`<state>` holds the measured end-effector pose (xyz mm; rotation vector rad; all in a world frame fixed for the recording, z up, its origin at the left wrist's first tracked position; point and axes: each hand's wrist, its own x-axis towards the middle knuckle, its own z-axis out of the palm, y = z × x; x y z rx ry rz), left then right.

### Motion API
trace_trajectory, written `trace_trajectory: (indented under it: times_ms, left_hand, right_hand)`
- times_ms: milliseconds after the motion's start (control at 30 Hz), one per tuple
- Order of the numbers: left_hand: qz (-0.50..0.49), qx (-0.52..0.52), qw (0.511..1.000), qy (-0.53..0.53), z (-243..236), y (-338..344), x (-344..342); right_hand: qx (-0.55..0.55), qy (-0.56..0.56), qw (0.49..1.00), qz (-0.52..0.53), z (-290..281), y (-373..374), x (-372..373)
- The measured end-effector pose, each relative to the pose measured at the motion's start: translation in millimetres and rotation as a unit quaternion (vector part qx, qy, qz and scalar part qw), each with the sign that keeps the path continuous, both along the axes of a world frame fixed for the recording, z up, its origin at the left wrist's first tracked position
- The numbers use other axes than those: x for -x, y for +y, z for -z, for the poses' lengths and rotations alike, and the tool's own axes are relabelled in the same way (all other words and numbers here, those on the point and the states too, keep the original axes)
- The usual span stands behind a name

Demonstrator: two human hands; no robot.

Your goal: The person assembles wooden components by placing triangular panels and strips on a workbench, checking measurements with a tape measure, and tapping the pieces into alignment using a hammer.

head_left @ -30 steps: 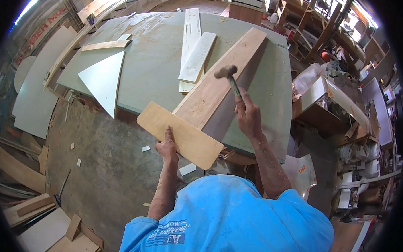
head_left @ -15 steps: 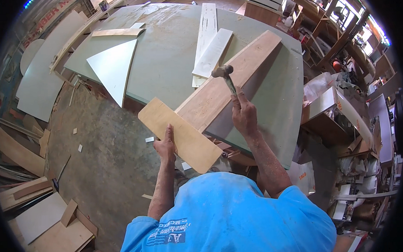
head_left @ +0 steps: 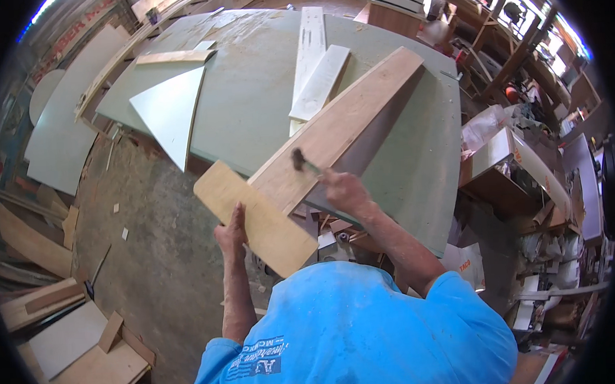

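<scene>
My left hand (head_left: 232,233) grips a pale plywood panel with rounded corners (head_left: 260,221), thumb on its face. The panel stands across the near end of a long, tapering wooden piece (head_left: 349,126), which lies slantwise on a green-grey worktable (head_left: 240,93) and juts past its near edge. Closed round the handle of a hammer (head_left: 298,160), my right hand (head_left: 348,192) is above the near part of that long piece. The hammer head is slightly blurred, just beyond the panel; no contact between them shows. Whether the panel is fastened, I cannot tell.
Two white-faced boards (head_left: 320,83) lie beside the long piece, one over the other. A white triangular panel (head_left: 173,115) overhangs the table's left edge. Wood offcuts (head_left: 89,335) are stacked at lower left. Plastic-wrapped items and a cabinet (head_left: 486,165) stand on the right.
The hammer has swung down and left toward the panel, with my right hand following. My left hand and the panel have shifted left and slightly nearer to me.
</scene>
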<state>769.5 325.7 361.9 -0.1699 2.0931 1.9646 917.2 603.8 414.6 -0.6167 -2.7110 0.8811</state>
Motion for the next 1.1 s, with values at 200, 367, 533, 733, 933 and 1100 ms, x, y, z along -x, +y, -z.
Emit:
trace_trajectory:
  times_ms: [200, 367, 533, 733, 933, 1100]
  left_hand:
    - [0.003, 0.043, 0.999, -0.015, -33, -54, 1]
    - [-0.01, 0.062, 0.998, -0.024, -59, -139, 0]
    - [-0.037, 0.056, 0.998, 0.003, -66, -218, -11]
    - [-0.069, 0.01, 0.997, -0.027, -58, -258, -21]
    - [-0.087, -0.034, 0.996, 0.007, -48, -250, -28]
    - [-0.086, -0.035, 0.995, -0.033, -48, -250, -24]
  right_hand:
    - [0.025, 0.086, 0.996, 0.03, 10, 28, -4]
    - [-0.018, 0.081, 0.98, 0.183, 7, 109, -4]
    - [-0.057, 0.11, 0.961, 0.249, -20, 180, 1]
    - [-0.075, 0.215, 0.922, 0.315, 1, 208, 41]
    - [-0.079, -0.092, 0.957, 0.262, 13, 226, 68]
    - [-0.104, 0.165, 0.929, 0.316, -8, 210, 63]
